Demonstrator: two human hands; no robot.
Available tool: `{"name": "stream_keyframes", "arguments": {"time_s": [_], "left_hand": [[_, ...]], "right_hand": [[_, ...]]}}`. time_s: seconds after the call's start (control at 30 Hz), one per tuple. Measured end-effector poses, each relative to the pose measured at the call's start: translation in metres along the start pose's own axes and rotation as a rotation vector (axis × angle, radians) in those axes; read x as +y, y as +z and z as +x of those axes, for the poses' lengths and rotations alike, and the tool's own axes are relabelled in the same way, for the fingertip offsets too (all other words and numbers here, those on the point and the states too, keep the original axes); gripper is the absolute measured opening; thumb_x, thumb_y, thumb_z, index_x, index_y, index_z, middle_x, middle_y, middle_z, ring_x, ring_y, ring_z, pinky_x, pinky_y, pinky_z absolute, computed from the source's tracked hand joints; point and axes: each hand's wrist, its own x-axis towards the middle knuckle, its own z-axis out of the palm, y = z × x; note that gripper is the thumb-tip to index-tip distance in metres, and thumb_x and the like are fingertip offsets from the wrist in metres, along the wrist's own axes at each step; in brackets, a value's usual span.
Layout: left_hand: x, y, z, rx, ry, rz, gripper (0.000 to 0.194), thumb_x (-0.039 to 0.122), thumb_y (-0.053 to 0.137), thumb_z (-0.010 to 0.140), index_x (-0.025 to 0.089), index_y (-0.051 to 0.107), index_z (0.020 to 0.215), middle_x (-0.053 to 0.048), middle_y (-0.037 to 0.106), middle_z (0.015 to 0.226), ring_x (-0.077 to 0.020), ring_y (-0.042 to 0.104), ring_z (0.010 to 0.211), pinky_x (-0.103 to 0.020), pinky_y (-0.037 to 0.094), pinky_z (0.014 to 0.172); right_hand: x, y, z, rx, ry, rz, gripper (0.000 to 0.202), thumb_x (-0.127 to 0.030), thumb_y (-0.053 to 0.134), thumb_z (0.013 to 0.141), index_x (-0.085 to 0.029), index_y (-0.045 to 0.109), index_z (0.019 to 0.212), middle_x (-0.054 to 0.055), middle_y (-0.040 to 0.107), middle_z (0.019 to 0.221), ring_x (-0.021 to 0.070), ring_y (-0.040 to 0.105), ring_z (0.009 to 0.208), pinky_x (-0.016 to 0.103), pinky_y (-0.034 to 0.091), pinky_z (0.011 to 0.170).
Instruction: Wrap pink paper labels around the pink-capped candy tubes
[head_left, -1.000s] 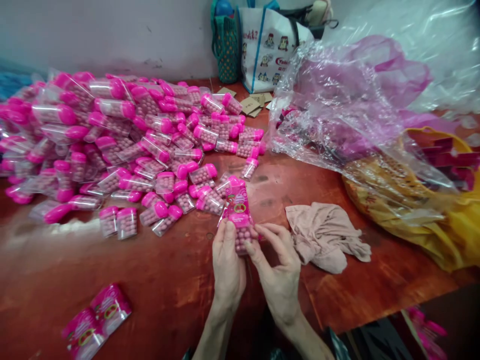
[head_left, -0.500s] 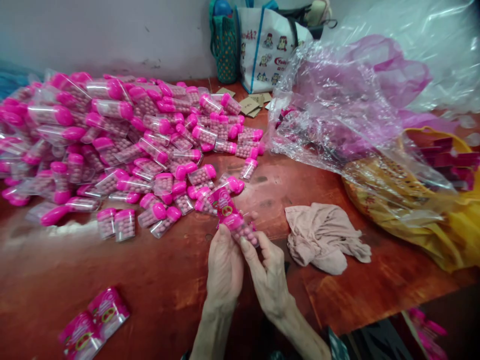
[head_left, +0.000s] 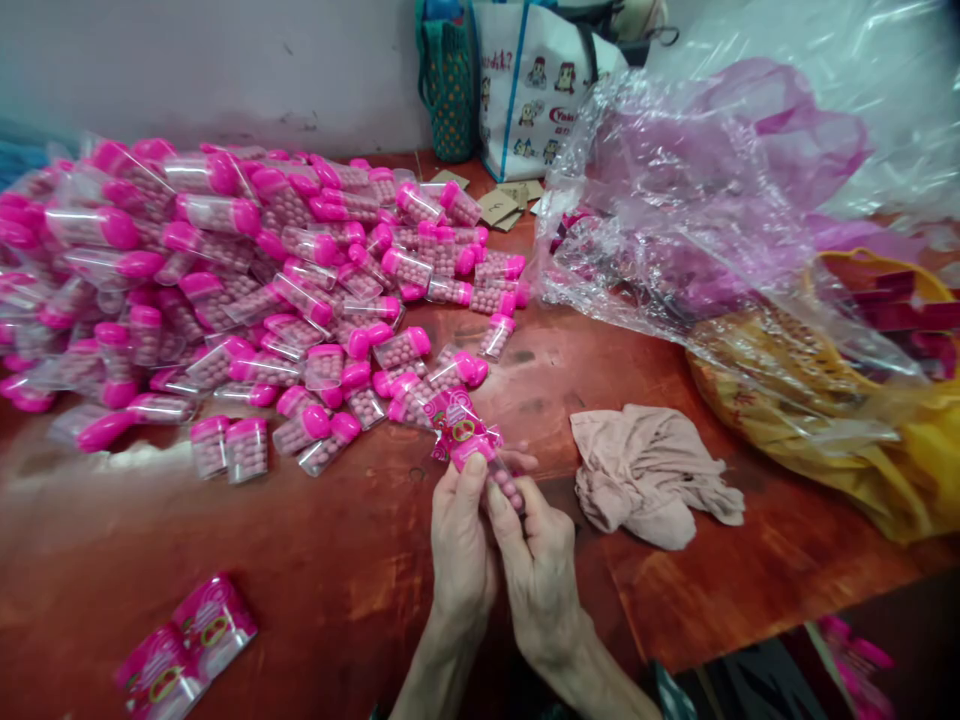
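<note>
Both your hands are gripping: left hand has its thumb pressed on the lower part of the glossy magenta printed film wrap, right hand pinches the bead-filled end of the clear plastic bottle of pink beads. Bottle's held over the near-middle of the red-brown table, tilted, wrapped end away from you and leaning left. Fingers underneath are hidden, can't tell how they bear. Risks, my read: wrap looks loose and ragged at the edges, so uneven thumb pressure could skew or tear it; smooth plastic could slip if your right pinch slackens; wrapped end sits right by the heap of pink-capped clear bottles, so a push outward could knock the nearest ones. Vs. one second ago: bottle pointed nearly straight away from you, now it's angled; right fingers were spread at its side, now closed around the lower end; left thumb is now across the wrap. Crumpled beige cloth and the two wrapped magenta packs at lower left: no real change.
</note>
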Motion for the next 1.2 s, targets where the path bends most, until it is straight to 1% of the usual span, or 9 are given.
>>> {"name": "stream_keyframes", "arguments": {"time_s": [0.17, 0.3, 0.47, 0.6, 0.7, 0.83, 0.9, 1.03, 1.2], "left_hand": [[0.010, -0.008, 0.007, -0.018, -0.005, 0.016, 0.023, 0.031, 0.053, 0.080, 0.013, 0.063, 0.091, -0.009, 0.068, 0.090, -0.0135, 0.062, 0.065, -0.025, 0.049, 0.061], [0.017, -0.014, 0.013, -0.026, -0.058, 0.009, 0.029, 0.037, 0.052, 0.080, 0.012, 0.064, 0.087, -0.011, 0.069, 0.086, -0.0162, 0.063, 0.067, -0.027, 0.049, 0.062], [0.011, -0.011, 0.009, -0.026, -0.022, 0.045, 0.033, 0.038, 0.049, 0.081, 0.011, 0.066, 0.083, -0.011, 0.069, 0.083, -0.0170, 0.063, 0.069, -0.025, 0.049, 0.059], [0.004, -0.005, 0.003, -0.078, -0.006, 0.115, 0.032, 0.035, 0.046, 0.083, 0.010, 0.066, 0.083, -0.013, 0.068, 0.089, -0.0164, 0.063, 0.066, -0.023, 0.047, 0.052], [0.002, -0.003, -0.001, -0.114, -0.020, 0.141, 0.028, 0.031, 0.047, 0.083, 0.011, 0.066, 0.088, -0.013, 0.068, 0.091, -0.0140, 0.061, 0.060, -0.021, 0.044, 0.047], [0.006, -0.007, -0.001, -0.110, -0.030, 0.127, 0.024, 0.025, 0.050, 0.081, 0.012, 0.063, 0.098, -0.012, 0.068, 0.092, -0.0074, 0.055, 0.047, -0.015, 0.033, 0.033], [0.011, -0.010, 0.002, -0.093, -0.017, 0.089, 0.027, 0.030, 0.052, 0.080, 0.013, 0.062, 0.098, -0.012, 0.068, 0.093, -0.0067, 0.053, 0.043, -0.015, 0.030, 0.030], [0.020, -0.014, 0.007, -0.088, -0.024, 0.042, 0.036, 0.040, 0.051, 0.079, 0.011, 0.063, 0.096, -0.015, 0.068, 0.094, -0.0136, 0.059, 0.051, -0.019, 0.040, 0.035], [0.013, -0.012, 0.006, -0.044, 0.045, 0.121, 0.030, 0.036, 0.052, 0.080, 0.011, 0.065, 0.091, -0.013, 0.068, 0.094, -0.0176, 0.063, 0.066, -0.022, 0.046, 0.046]], "right_hand": [[0.003, 0.005, 0.003, -0.051, 0.033, 0.081, 0.022, -0.031, 0.043, 0.087, -0.016, 0.055, 0.076, -0.003, 0.054, 0.060, 0.0081, 0.049, 0.051, 0.017, 0.036, 0.046], [0.005, 0.009, 0.002, -0.078, 0.044, 0.102, 0.023, -0.031, 0.044, 0.087, -0.016, 0.054, 0.073, -0.003, 0.052, 0.056, 0.0075, 0.046, 0.046, 0.017, 0.034, 0.041], [0.005, 0.010, -0.001, -0.034, 0.034, 0.145, 0.020, -0.030, 0.042, 0.087, -0.017, 0.057, 0.090, 0.000, 0.057, 0.066, 0.0112, 0.054, 0.058, 0.019, 0.042, 0.052], [0.007, 0.009, -0.006, 0.016, 0.042, 0.199, 0.023, -0.030, 0.043, 0.087, -0.017, 0.057, 0.100, 0.002, 0.059, 0.073, 0.0125, 0.056, 0.063, 0.021, 0.045, 0.059], [0.009, 0.008, -0.008, 0.042, 0.065, 0.237, 0.022, -0.031, 0.044, 0.087, -0.017, 0.057, 0.097, -0.001, 0.055, 0.067, 0.0110, 0.053, 0.059, 0.019, 0.044, 0.056], [0.009, 0.008, -0.004, 0.002, 0.113, 0.366, 0.021, -0.036, 0.044, 0.087, -0.017, 0.055, 0.086, -0.003, 0.048, 0.062, 0.0083, 0.046, 0.052, 0.017, 0.039, 0.048], [0.010, 0.010, -0.003, -0.024, 0.129, 0.393, 0.025, -0.038, 0.044, 0.086, -0.017, 0.051, 0.076, -0.005, 0.043, 0.055, 0.0068, 0.040, 0.046, 0.017, 0.035, 0.043], [0.011, 0.013, -0.004, -0.088, 0.140, 0.394, 0.029, -0.040, 0.041, 0.087, -0.018, 0.045, 0.068, -0.008, 0.037, 0.048, 0.0053, 0.031, 0.038, 0.017, 0.026, 0.037], [0.010, 0.015, -0.005, -0.075, 0.130, 0.407, 0.026, -0.037, 0.042, 0.087, -0.018, 0.046, 0.070, -0.006, 0.039, 0.055, 0.0056, 0.034, 0.044, 0.017, 0.030, 0.040]]}}
